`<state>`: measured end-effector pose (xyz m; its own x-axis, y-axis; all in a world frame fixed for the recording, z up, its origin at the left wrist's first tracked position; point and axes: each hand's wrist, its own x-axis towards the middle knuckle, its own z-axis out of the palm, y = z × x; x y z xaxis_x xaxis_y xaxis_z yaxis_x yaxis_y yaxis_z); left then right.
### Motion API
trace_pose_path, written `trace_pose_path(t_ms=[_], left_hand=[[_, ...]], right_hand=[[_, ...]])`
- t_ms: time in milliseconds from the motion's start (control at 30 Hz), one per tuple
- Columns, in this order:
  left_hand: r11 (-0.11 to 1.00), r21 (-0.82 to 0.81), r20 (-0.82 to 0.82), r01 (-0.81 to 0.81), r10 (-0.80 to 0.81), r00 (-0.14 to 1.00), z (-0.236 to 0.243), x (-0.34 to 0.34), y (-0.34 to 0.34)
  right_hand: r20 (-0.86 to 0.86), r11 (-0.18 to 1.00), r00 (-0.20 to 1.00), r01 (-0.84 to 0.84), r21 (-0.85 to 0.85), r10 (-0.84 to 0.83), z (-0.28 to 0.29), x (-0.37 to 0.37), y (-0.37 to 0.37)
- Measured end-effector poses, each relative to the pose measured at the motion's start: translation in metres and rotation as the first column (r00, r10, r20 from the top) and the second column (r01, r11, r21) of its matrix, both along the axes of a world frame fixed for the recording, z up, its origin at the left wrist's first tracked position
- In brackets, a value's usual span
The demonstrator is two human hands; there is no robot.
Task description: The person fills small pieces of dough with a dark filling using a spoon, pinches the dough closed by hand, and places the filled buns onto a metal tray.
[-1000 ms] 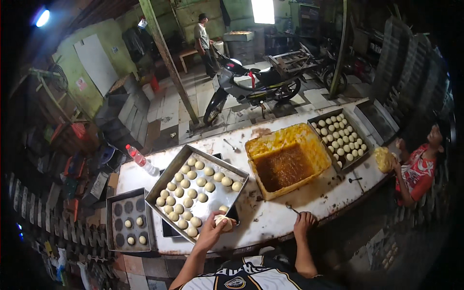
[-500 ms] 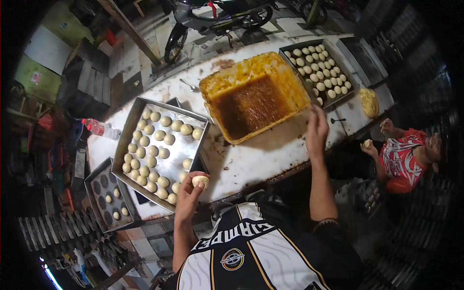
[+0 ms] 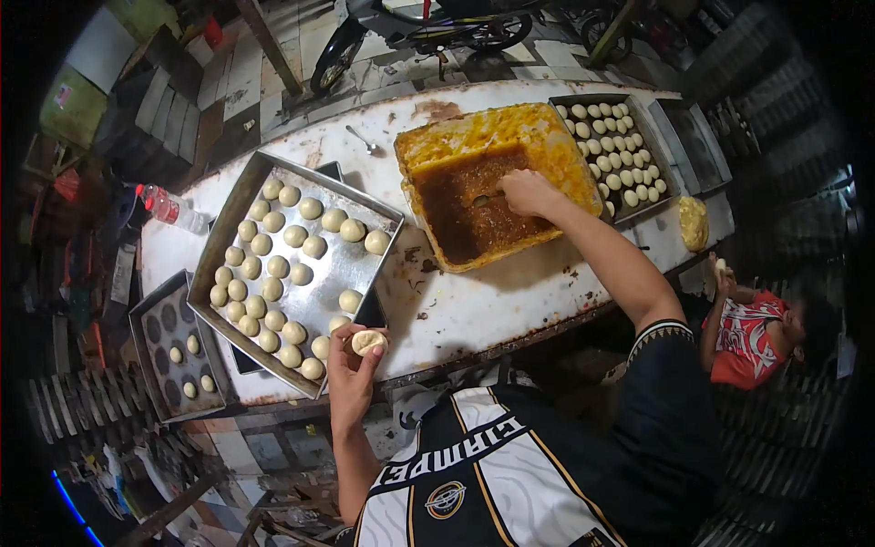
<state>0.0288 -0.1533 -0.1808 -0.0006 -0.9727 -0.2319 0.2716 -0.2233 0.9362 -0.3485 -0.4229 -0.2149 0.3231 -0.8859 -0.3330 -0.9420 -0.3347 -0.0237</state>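
Near the table's front edge, my left hand grips a flattened piece of pale dough with a hollow in its top. My right hand reaches into a large rectangular basin and is closed on a dark spoon. The spoon's bowl touches the brown, wet-looking filling; most of its handle is hidden by my fingers. To the left, right beside my left hand, a metal tray carries many round dough balls. Yellowish residue coats the basin's upper walls.
Another tray of pale dough balls stands at the far right, near a yellow bag. A darker tray with several pieces sits at the lower left. A bottle and a small spoon lie behind. Another person sits at right.
My right hand has moved from the basin's right side into it, and now grips a spoon. My left hand still holds the dough, now with its hollow facing up. The view has shifted slightly.
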Motion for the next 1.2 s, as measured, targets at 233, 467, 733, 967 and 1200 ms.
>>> trace_pose_path(t_ms=[233, 467, 733, 967, 1200], left_hand=[[0.999, 0.025, 0.105, -0.021, 0.019, 0.994, 0.004, 0.007, 0.006], [0.995, 0.021, 0.144, -0.099, 0.095, 0.985, 0.007, 0.015, 0.012], [0.983, -0.027, 0.155, -0.181, 0.183, 0.971, 0.009, 0.001, 0.003], [0.998, 0.025, 0.396, -0.053, 0.039, 0.917, 0.025, -0.024, -0.029], [0.991, -0.070, 0.247, 0.113, -0.092, 0.965, 0.013, -0.128, -0.097]], right_hand=[[-0.118, 0.996, 0.989, -0.084, 0.035, 0.088, -0.020, 0.017, -0.016], [-0.169, 0.989, 0.978, -0.107, 0.106, 0.124, -0.011, 0.023, -0.014], [-0.008, 0.971, 0.999, 0.048, 0.234, -0.047, -0.022, 0.007, -0.020], [0.261, 0.996, 0.964, 0.038, 0.074, -0.057, -0.007, -0.036, -0.003], [0.839, 0.878, 0.403, 0.449, 0.166, -0.365, 0.077, 0.034, 0.126]])
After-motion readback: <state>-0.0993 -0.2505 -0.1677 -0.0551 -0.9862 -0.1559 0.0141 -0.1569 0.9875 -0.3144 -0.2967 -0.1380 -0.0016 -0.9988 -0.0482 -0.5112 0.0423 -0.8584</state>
